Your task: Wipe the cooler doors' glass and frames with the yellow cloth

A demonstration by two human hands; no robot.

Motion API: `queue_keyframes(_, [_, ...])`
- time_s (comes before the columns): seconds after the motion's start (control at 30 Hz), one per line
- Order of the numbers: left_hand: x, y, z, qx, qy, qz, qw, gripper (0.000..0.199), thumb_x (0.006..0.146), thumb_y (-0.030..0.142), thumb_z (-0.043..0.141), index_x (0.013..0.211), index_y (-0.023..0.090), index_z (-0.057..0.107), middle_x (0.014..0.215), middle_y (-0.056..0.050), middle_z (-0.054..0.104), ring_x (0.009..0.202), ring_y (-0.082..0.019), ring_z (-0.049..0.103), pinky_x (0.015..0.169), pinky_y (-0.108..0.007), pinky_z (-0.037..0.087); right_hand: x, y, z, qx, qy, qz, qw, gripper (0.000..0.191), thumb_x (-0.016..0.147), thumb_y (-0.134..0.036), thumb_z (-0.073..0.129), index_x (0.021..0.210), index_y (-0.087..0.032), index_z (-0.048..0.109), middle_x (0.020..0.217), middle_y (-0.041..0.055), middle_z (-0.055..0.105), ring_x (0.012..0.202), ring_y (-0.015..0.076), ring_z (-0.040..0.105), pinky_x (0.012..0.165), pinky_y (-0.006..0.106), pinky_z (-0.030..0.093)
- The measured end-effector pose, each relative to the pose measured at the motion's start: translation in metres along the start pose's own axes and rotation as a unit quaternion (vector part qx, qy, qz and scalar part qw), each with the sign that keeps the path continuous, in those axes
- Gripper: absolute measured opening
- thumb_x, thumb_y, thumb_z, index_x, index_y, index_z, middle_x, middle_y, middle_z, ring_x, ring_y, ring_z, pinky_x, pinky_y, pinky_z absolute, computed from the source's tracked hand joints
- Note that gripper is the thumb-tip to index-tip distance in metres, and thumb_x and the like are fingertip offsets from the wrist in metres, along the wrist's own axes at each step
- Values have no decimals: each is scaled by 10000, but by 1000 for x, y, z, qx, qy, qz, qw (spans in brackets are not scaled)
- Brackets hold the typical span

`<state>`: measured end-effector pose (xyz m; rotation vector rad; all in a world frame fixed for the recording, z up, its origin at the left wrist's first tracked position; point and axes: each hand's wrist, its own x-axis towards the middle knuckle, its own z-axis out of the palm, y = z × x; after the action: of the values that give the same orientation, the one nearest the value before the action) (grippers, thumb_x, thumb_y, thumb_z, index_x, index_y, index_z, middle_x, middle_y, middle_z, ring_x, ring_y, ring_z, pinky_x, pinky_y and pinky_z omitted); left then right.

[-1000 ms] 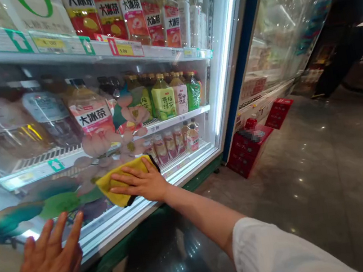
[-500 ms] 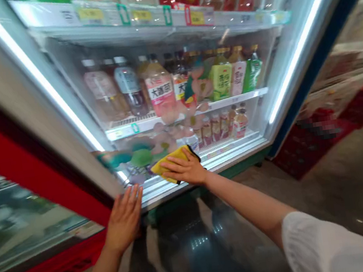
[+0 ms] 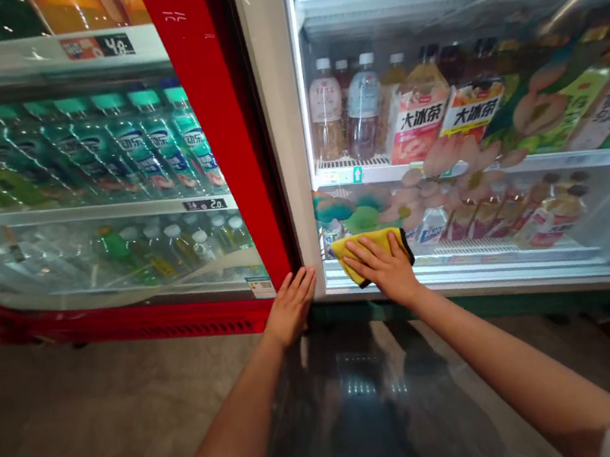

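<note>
My right hand [image 3: 385, 268] lies with fingers spread over a yellow cloth [image 3: 346, 253] with a black edge, pressing it to the glass door [image 3: 516, 258] of the right-hand drinks fridge. The cloth is at the lower left corner of the glass, just beneath a floral decal [image 3: 364, 217]. My left hand [image 3: 292, 308] rests flat, fingers stretched out, against the lower end of the fridge's pale door frame [image 3: 297, 207]. It holds nothing. Bottles of iced tea [image 3: 419, 116] stand on the shelves behind the glass.
At left stands a red-framed fridge [image 3: 206, 106] holding rows of green-capped bottles [image 3: 140, 142]. A dark, shiny panel [image 3: 362, 418] with light reflections lies below my hands. Grey floor [image 3: 109, 418] spreads out at left.
My view has swung left, bringing more of the red fridge into sight. My right hand has slid the cloth leftward over the glass, nearer the frame. My left hand still rests at the frame.
</note>
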<state>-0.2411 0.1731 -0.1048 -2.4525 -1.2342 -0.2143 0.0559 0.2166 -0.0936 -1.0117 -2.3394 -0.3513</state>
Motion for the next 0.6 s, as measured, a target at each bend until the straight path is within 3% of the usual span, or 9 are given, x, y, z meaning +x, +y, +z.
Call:
queue_keyframes(0.1, [-8,-4,0,6,16,2,1000,747,882,39,425,1606,120,262,1668,-98,305,1581,-240,147,1304,-463,156,20,-30,16,-9,20,3,1000,649,1009,-91,430,1579,-386,328,1655,16,339,1564,247,239,1247,680,23])
queue_keyframes(0.3, [-20,-9,-1,23,22,3,999,653,928,23,341,1577,98,327,1651,-90,356,1577,-238,162,1311,-446,153,6,-32,37,54,-61,-74,994,710,964,-44,444,1546,-445,373,1600,-68,448,1492,165,394,1289,470,190])
queue_keyframes(0.5, [-26,-12,1,5,33,-22,999,696,909,11,353,1594,120,291,1646,-98,366,1580,-221,150,1317,-449,145,30,-61,47,14,6,16,1000,671,1004,-93,417,1595,-384,292,1660,17,330,1561,271,247,1237,706,62])
queue_keyframes(0.6, [-33,-8,7,0,0,-17,1000,750,879,2,361,1609,136,257,1642,-77,381,1576,-214,171,1319,-439,152,10,-64,68,35,-27,-22,999,710,969,-47,418,1580,-396,326,1634,-14,391,1522,238,344,1266,625,155])
